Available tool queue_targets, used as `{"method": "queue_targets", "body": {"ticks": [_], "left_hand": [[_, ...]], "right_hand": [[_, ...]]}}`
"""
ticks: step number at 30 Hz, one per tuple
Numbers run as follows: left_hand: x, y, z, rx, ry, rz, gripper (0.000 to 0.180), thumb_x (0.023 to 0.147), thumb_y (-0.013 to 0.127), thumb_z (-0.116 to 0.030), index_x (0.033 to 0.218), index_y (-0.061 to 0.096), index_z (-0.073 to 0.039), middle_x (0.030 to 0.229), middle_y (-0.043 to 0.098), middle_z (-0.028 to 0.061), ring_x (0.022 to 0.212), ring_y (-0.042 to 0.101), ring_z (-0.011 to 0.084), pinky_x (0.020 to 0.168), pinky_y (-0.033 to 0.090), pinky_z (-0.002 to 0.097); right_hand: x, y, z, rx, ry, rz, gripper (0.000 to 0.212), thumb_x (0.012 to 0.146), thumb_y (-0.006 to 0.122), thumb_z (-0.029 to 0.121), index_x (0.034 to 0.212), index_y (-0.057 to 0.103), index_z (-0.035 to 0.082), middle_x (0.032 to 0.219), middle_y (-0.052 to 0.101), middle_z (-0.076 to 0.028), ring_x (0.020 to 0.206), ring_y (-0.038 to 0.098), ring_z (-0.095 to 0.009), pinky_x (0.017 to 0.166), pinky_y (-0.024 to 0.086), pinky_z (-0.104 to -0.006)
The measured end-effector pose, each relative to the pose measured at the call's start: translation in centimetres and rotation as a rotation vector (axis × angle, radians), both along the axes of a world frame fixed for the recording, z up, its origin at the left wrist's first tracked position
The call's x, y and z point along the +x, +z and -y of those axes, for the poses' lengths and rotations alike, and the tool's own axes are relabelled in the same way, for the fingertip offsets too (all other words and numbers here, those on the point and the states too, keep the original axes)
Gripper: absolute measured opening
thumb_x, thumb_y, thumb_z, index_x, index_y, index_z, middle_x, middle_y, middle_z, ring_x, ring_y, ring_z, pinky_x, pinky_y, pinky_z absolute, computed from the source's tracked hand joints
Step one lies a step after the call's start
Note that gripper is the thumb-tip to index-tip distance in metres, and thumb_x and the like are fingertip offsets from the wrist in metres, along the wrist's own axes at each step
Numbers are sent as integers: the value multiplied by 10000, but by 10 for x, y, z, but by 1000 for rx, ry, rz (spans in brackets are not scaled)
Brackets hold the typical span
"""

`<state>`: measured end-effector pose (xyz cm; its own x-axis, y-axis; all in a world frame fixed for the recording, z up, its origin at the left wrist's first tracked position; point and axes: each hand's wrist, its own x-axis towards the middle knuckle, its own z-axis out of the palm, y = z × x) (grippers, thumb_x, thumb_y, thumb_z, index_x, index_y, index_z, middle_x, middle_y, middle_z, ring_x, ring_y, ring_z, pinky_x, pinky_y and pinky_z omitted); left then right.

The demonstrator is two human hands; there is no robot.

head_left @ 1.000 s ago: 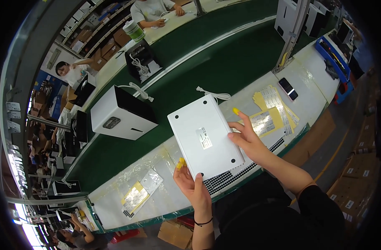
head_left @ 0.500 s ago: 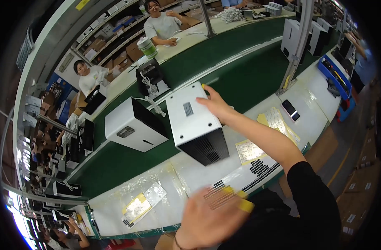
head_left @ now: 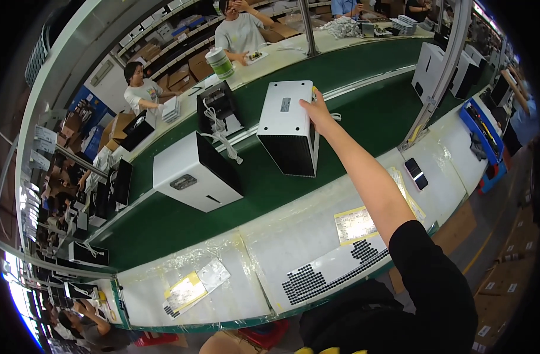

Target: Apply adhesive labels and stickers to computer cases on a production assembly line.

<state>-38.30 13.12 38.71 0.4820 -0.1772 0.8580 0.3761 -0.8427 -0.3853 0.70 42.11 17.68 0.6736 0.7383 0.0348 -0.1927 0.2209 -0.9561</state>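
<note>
The green conveyor belt [head_left: 364,112] is carrying the white box unit [head_left: 288,127] upright in mid-belt, with a second white unit [head_left: 190,174] lying to its left. Your right hand [head_left: 317,109] is reaching out on a straight arm and pressing against the box's upper right edge — the fingers are curling behind it, so you cannot tell how firmly they are gripping. Your left hand is staying out of view — only yellow fingertips [head_left: 329,350] are peeking in at the bottom edge.

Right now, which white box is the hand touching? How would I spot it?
Find the green belt running across the middle. Two white boxes sit on it close by; pick the upright box with a dark grille facing you. Unlike the left box, it has the right hand on its top corner.
</note>
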Motion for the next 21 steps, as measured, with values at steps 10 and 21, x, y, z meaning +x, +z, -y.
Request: {"method": "queue_targets", "body": {"ticks": [10, 21], "left_hand": [[-1, 36, -17, -228, 16, 108, 194, 924, 517, -274, 977, 576, -97, 903, 551, 39, 824, 552, 193, 754, 453, 373], [13, 37, -61, -1043, -682, 436, 427, 780, 714, -350, 957, 466, -50, 841, 427, 95, 755, 448, 230, 611, 379, 300]], "right_hand": [[20, -1, 24, -84, -153, 94, 645, 854, 638, 124, 1394, 304, 16, 1085, 587, -152, 1009, 586, -266, 898, 465, -359], [-166, 226, 234, 664, 641, 632, 101, 836, 705, 54, 772, 628, 41, 726, 619, -15, 560, 540, -44, 464, 367, -189]]}}
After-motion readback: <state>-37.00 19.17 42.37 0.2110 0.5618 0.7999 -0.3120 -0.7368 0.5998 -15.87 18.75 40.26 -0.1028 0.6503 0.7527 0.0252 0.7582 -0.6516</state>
